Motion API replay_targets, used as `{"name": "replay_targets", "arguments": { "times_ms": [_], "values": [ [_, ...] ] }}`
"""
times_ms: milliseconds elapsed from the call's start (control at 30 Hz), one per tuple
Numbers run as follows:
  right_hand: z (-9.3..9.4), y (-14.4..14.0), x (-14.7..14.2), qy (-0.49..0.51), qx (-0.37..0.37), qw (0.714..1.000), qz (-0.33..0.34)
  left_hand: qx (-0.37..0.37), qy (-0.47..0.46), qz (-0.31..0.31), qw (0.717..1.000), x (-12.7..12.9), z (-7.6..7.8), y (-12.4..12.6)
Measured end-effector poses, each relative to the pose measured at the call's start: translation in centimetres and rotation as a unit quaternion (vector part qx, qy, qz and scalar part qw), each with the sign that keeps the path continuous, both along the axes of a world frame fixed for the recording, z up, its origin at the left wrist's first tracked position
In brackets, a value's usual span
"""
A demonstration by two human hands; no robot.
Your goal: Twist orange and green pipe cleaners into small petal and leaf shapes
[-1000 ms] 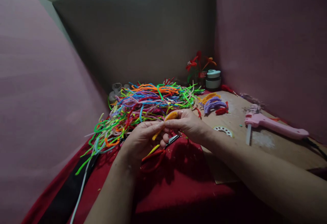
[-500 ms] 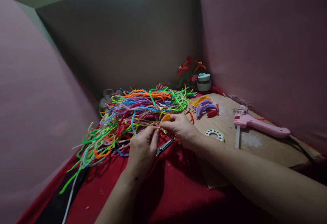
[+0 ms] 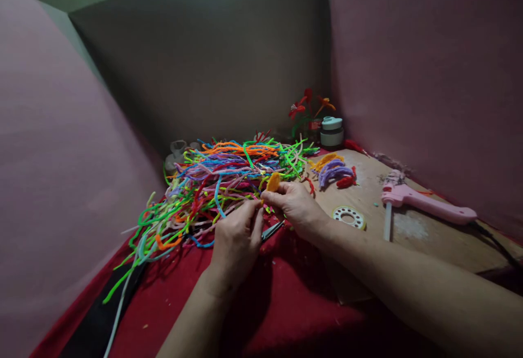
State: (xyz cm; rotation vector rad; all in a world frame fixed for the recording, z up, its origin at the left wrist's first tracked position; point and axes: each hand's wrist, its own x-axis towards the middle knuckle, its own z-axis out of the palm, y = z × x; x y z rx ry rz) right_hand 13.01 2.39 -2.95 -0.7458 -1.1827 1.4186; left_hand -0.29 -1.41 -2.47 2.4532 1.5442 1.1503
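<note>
since a moment ago both hands lifted slightly; left hand (image 3: 237, 241) and right hand (image 3: 296, 205) pinch together on the orange pipe cleaner (image 3: 273, 182); lidded jar (image 3: 332, 132) contents hidden.

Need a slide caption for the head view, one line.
Both hands, left hand and right hand, pinch a small orange pipe-cleaner piece before a multicoloured pipe-cleaner pile on red cloth.
</note>
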Motion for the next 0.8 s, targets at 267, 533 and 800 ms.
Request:
{"name": "replay_targets", "arguments": {
  "times_ms": [267, 533, 800],
  "values": [
    [-0.2, -0.3, -0.3, -0.011, 0.002, 1.0, 0.006, 0.103, 0.067, 0.005, 0.992, -0.2, -0.7, 0.0],
    [-0.1, -0.4, -0.1, 0.051, -0.005, 0.995, 0.086, -0.108, -0.177, 0.018, 0.978, 0.5, 0.7, -0.5],
    [-0.6, -0.1, -0.2, 0.069, -0.003, 0.994, 0.08, -0.312, -0.307, -0.032, 0.899, 0.6, 1.6, -0.6]
  ]
}}
